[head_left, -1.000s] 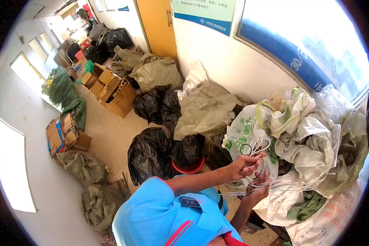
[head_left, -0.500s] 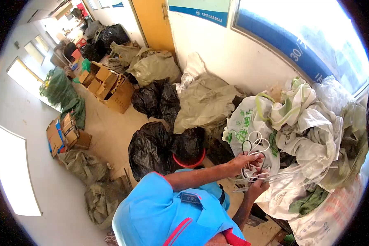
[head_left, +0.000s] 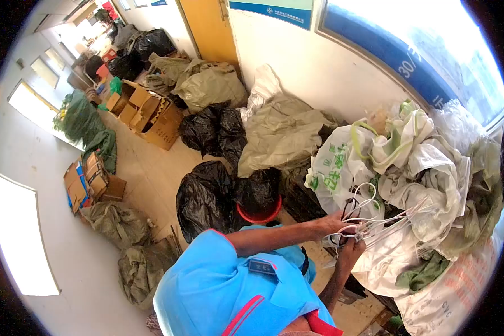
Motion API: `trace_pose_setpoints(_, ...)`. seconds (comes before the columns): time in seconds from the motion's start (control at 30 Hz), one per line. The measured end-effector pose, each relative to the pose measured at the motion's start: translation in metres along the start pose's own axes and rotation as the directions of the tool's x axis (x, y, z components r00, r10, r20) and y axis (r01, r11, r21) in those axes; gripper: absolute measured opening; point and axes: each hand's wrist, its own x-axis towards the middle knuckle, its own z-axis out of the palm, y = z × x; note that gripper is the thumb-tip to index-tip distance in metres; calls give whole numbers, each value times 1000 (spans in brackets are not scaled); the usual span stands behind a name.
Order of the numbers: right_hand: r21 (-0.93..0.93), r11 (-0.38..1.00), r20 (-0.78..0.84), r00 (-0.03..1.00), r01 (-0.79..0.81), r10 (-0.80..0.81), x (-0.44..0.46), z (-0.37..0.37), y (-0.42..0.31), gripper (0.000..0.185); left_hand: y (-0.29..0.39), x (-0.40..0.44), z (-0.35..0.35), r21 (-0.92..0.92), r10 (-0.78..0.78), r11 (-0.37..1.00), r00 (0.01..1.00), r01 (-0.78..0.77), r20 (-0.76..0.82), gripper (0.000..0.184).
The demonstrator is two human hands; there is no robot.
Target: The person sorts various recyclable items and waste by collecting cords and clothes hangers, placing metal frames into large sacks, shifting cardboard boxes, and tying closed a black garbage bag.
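Observation:
My left hand is closed on a bundle of thin white and dark cords, some of them looped. Just below and to its right, my right hand also grips the bundle, fingers wrapped round it. Loops stand up above the hands, and loose white ends fan out to the right. Behind the cords is a white plastic bag with green print. To the right lies a heap of whitish bags and sacks. Parts of my fingers are hidden by the cords.
Left of my hands are a red basin and a black bag. Grey-green sacks lie along the wall. An opened cardboard box stands farther back, with flattened cardboard at the left.
The hands stay together on the cords but have shifted slightly left. The loose ends now spread up and to the right, and the loops have changed shape. The view has tilted slightly.

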Motion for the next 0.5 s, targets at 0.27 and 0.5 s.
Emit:
trace_pose_setpoints(0.27,-94,993,139,989,68,-55,13,-6,19,31,1,-3,2,-100,159,983,985,-151,72,39)
trace_pose_setpoints(0.5,-107,994,173,985,18,1,15,-6,17,25,23,-15,8,-72,30,997,999,-27,30,32)
